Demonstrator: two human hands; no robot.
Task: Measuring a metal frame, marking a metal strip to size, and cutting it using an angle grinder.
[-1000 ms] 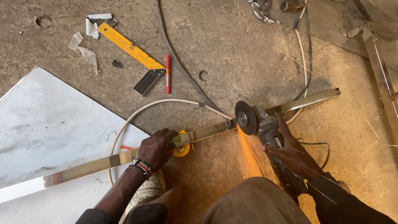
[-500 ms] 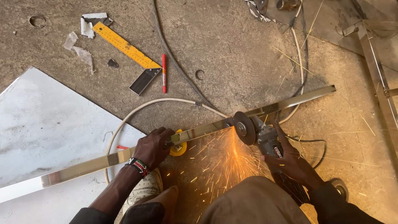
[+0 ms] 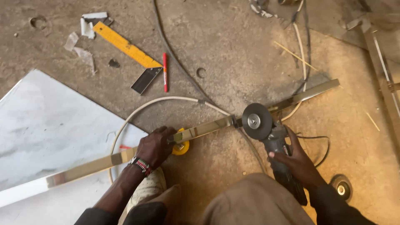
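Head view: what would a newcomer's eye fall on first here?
First, the angle grinder at centre right, gripped by the right hand, its disc at a gap in the long shiny metal bar that crosses the concrete floor. The left hand presses the bar down beside a yellow tape measure. At upper left lie a yellow square and a red marker.

Bar (image 3: 208, 128): polished metal, mirror-glossy, smooth. Grinder (image 3: 275, 141): dull grey disc, matt dark plastic body. Floor (image 3: 233, 46): rough, dusty concrete, pitted. Sheet (image 3: 46, 133): pale metal, smooth, hazy matt sheen. Square (image 3: 125, 46): yellow painted rule, dark glossy stock. Cable (image 3: 146, 106): smooth white plastic.
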